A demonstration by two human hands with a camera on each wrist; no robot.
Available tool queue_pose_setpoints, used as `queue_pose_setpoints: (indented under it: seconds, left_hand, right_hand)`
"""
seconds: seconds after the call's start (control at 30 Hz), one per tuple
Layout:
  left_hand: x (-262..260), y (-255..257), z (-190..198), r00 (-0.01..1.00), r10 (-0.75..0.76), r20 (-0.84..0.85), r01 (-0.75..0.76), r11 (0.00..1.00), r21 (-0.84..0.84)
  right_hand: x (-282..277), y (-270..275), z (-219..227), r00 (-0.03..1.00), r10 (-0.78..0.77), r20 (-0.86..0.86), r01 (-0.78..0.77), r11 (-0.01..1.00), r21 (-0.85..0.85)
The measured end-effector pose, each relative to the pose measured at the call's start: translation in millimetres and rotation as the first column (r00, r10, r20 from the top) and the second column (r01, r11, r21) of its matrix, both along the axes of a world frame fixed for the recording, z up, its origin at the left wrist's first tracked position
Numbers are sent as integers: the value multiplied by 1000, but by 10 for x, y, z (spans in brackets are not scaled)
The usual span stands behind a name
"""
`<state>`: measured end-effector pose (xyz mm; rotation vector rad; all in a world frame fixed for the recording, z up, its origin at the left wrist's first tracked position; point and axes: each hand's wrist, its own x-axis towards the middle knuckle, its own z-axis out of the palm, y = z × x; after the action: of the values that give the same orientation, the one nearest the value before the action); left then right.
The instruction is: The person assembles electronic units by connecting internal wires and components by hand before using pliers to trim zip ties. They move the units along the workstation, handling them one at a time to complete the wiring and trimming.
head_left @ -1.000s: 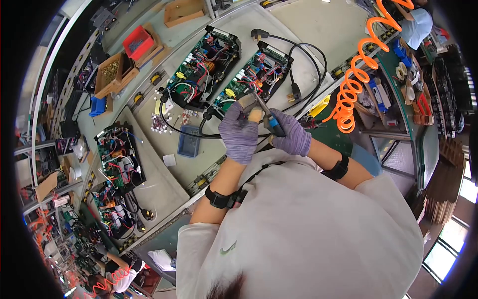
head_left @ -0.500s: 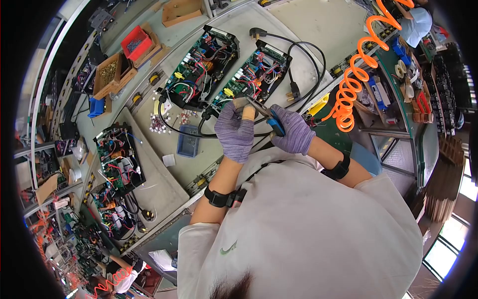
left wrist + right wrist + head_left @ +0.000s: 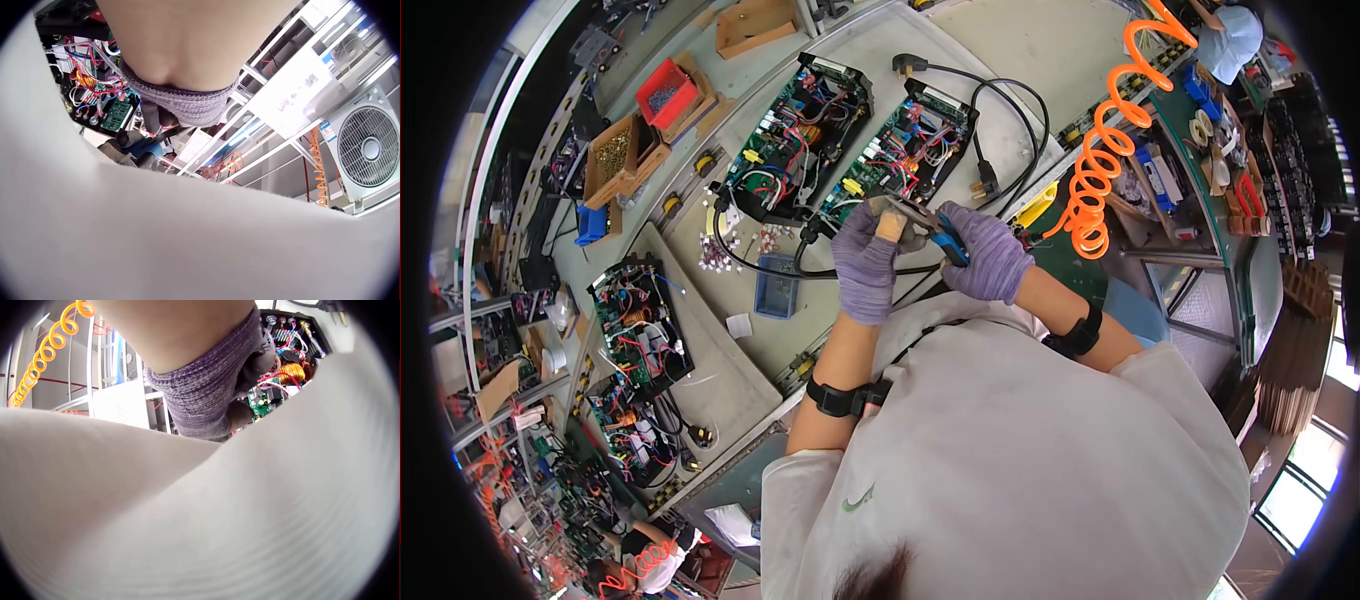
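Note:
Both hands wear purple knit gloves. In the head view my right hand (image 3: 988,255) grips blue-handled pliers (image 3: 950,248), their metal nose pointing up and left toward the left hand. My left hand (image 3: 867,262) has its thumb and fingers pinched together right at the nose of the pliers; I cannot tell what small piece they hold. Just beyond the hands stands an open black housing with a green circuit board (image 3: 900,150), full of red, white and black wires. A second such housing (image 3: 805,135) stands left of it. A black cable (image 3: 775,268) passes behind the left hand.
A blue tray (image 3: 776,290) and scattered white connectors (image 3: 722,250) lie left of the hands. Plugs and black cord (image 3: 1030,120) loop at the right. More wired housings (image 3: 638,330) sit at far left. An orange coiled hose (image 3: 1095,185) hangs at right.
The pliers have turned, with their nose swinging left and down closer to the left thumb. Both hands stay close together near the front housing; the view shifts slightly.

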<state>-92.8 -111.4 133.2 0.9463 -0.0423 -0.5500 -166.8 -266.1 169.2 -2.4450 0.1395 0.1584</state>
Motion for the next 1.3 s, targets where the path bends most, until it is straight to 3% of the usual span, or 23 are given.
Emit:
queue_pose_setpoints:
  seconds: [0.03,0.23,0.43,0.53,0.67,0.73,1.0,1.13,1.23,1.27,1.3]
  left_hand:
    - [24,35,4,997,-71,-41,69,996,-53]
    - [44,81,-78,972,-154,-177,132,983,-129]
    - [112,191,-99,926,-308,-218,284,949,-134]
    - [140,211,-162,895,-354,-273,298,928,-225]
    - [86,160,-127,900,-245,-362,186,964,-191]
    - [68,123,-46,908,-204,-366,160,976,-148]
    - [160,242,-331,884,-332,-328,246,929,-277]
    - [136,216,-253,898,-284,-336,238,956,-172]
    - [190,243,-307,871,-407,-276,347,906,-242]
    - [177,224,-304,894,-367,-256,320,924,-207]
    - [143,181,-283,916,-327,-234,292,941,-172]
  right_hand:
    - [1,-15,14,1000,8,1,-8,1000,-10]
    - [-35,-84,37,997,64,43,-60,995,-77]
    - [-35,-125,87,994,110,22,-104,980,-170]
    - [-24,-137,123,993,113,25,-105,969,-223]
    - [-42,-167,62,982,143,121,-103,951,-292]
    - [-35,-173,102,986,139,92,-107,952,-286]
    - [-21,-194,134,990,138,12,-129,949,-287]
    - [-15,-185,170,992,118,-53,-128,959,-252]
    - [-44,-202,84,994,111,15,-105,968,-230]
    - [-49,-207,60,993,111,52,-96,970,-223]
    - [-36,-196,76,996,86,-29,-90,981,-173]
